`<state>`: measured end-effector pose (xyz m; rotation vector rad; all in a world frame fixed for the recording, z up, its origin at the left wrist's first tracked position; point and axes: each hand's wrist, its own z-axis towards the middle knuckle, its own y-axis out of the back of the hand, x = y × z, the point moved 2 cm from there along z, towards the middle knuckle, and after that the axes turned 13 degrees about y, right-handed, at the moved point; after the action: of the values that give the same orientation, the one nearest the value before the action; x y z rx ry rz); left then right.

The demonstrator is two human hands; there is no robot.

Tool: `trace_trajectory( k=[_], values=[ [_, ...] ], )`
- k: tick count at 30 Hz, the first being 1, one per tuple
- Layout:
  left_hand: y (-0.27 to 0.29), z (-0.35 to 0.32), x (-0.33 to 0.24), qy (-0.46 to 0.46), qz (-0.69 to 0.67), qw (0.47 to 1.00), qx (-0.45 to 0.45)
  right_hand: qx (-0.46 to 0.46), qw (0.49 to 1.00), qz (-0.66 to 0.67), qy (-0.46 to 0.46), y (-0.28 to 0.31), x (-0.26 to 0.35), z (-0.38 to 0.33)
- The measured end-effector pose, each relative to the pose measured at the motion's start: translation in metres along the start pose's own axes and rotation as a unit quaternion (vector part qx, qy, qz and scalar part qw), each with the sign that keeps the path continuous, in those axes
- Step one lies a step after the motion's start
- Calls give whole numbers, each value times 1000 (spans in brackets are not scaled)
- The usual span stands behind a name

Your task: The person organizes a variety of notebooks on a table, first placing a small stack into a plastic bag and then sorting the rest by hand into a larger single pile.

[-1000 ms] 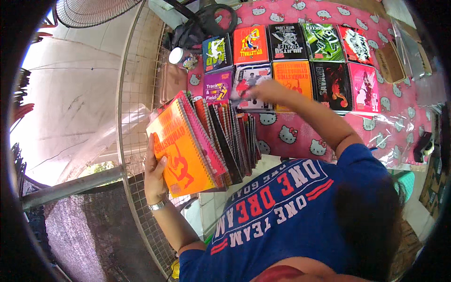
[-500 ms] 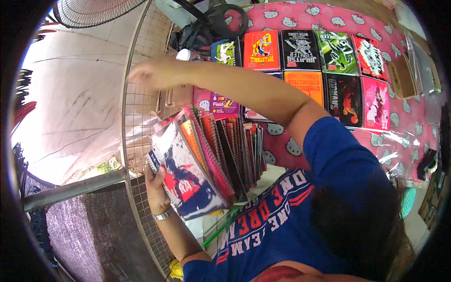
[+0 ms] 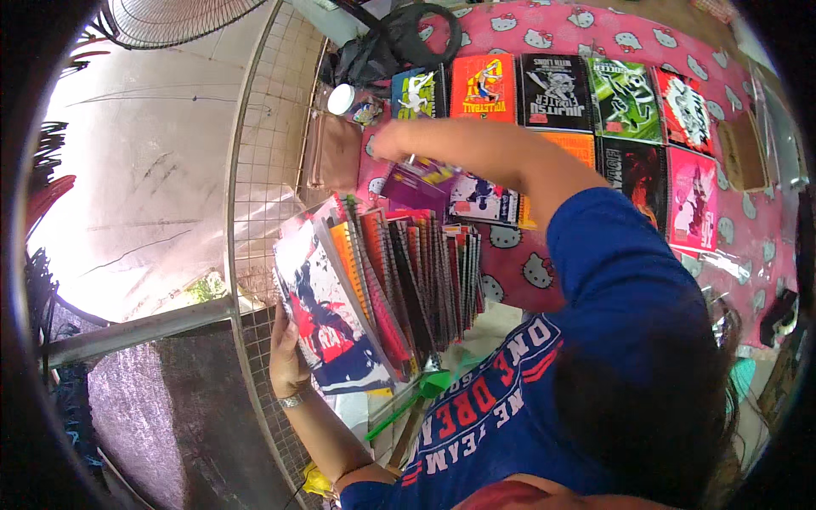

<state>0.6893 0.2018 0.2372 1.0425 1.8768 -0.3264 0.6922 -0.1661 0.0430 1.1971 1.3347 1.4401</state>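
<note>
My left hand [image 3: 289, 357], with a metal watch on the wrist, is closed on the spiral edge of a notebook [image 3: 327, 314] with a white, red and navy cover. This notebook leans at the front of a row of upright spiral notebooks [image 3: 416, 272] in several colours. My right arm stretches across the table, and my right hand [image 3: 394, 141] is at the far edge of a purple notebook [image 3: 416, 185]. That notebook lies askew, and the fingers on it are partly blurred. Right beside it is a white and navy notebook [image 3: 483, 202], partly covered by my forearm.
Laid-out notebooks, among them an orange-red one [image 3: 483, 85] and a green one [image 3: 625, 98], lie on a pink patterned tablecloth [image 3: 544, 268]. A wire mesh fence [image 3: 276, 127] runs along the left. Nearby are a white-lidded jar [image 3: 342, 100], a brown pouch [image 3: 333, 153] and a cardboard box [image 3: 741, 153].
My right hand has come from over the fence to the purple notebook, which has turned askew. My left hand stays on the front notebook, which has shifted slightly.
</note>
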Motion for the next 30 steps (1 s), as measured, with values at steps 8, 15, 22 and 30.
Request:
trace_trajectory(
  k=[8, 15, 22, 30],
  values=[
    [9, 3, 12, 31, -36, 999, 21, -698, 705, 125, 0, 253, 117, -156],
    [-12, 2, -9, 77, -148, 981, 99, -269, 943, 189, -44, 170, 209, -140],
    [-25, 5, -20, 67, -50, 987, 136, -378, 878, 265, -130, 117, 245, -170],
    [-25, 2, -52, 7, 21, 984, 178, -267, 857, 340, -281, 146, 262, -169]
  ],
)
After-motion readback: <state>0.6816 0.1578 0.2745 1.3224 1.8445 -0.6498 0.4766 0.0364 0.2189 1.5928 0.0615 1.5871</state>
